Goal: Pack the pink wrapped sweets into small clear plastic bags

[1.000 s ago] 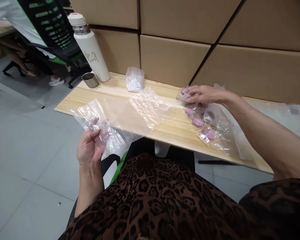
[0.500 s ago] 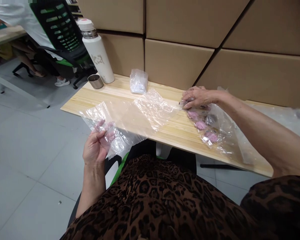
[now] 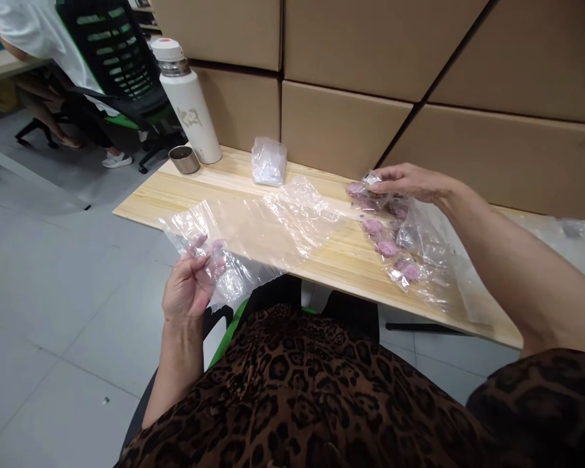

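Observation:
At the near left edge of the table, my left hand point(image 3: 188, 286) is closed on a large clear plastic bag point(image 3: 299, 221), its fingertips showing pink through the film. The bag spreads flat across the wooden table point(image 3: 329, 273). On the right, my right hand point(image 3: 412, 181) pinches a small clear plastic packet point(image 3: 372, 179); its contents are hard to make out. Below that hand lie several pink round pieces point(image 3: 387, 247) in clear wrappers, partly in a row. Crumpled clear film point(image 3: 431, 250) covers the space beside them, under my right forearm.
Cardboard boxes point(image 3: 346, 123) stand stacked along the table's back edge. A white bottle point(image 3: 190, 114), a metal cup point(image 3: 184, 160) and a folded plastic bundle point(image 3: 269, 162) stand at the back left. Behind, a person in a white top sits by an office chair point(image 3: 110, 49).
My right hand has lifted slightly off the wrapped pieces and now pinches a small packet between its fingers. My left hand stays on the bag. The view has shifted slightly.

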Demonstrator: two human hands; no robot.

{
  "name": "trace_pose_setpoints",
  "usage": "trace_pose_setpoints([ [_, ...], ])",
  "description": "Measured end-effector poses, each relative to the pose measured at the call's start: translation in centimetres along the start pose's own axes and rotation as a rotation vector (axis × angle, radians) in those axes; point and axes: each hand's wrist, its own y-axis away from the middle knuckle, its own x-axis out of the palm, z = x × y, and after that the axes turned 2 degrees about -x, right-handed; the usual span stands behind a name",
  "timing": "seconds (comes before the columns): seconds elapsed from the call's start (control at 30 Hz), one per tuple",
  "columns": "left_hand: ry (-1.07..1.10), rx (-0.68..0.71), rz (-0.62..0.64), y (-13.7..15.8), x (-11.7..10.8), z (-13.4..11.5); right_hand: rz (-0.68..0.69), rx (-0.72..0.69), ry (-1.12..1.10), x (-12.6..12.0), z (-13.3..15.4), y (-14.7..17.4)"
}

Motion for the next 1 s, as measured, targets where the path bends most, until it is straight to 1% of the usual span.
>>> trace_pose_setpoints([
  [0.07,-0.001,-0.008,-0.003,0.0,0.1,0.0,0.098,-0.008,-0.001,0.5,0.5,-0.8],
  [0.1,0.0,-0.009,-0.004,0.0,0.1,0.0,0.13,0.01,0.009,0.7,0.7,-1.3],
  [0.23,-0.009,0.0,0.005,0.0,-0.1,0.2,0.187,0.116,0.129,1.0,1.0,-3.2],
  [0.3,-0.024,-0.001,0.013,0.0,-0.3,0.3,0.215,0.115,0.177,1.1,1.0,-3.9],
  [0.37,-0.036,-0.001,0.02,0.0,-0.5,0.4,0.222,0.082,0.206,1.1,1.0,-4.1],
  [0.6,-0.007,-0.017,0.022,-0.3,-0.5,0.5,0.122,-0.094,0.33,1.4,0.9,-3.8],
  [0.73,-0.005,-0.01,0.037,-0.4,-0.5,0.7,0.085,-0.118,0.284,1.9,0.8,-2.9],
  [0.8,0.001,-0.016,0.023,-0.3,-0.3,0.7,0.039,-0.134,0.305,2.1,0.8,-2.4],
  [0.9,0.002,-0.036,0.009,-0.1,0.1,0.7,-0.074,-0.203,0.457,2.7,0.8,-1.9],
  [1.0,-0.016,-0.037,0.027,0.0,0.6,0.7,-0.134,-0.24,0.622,3.8,0.5,-1.6],
])
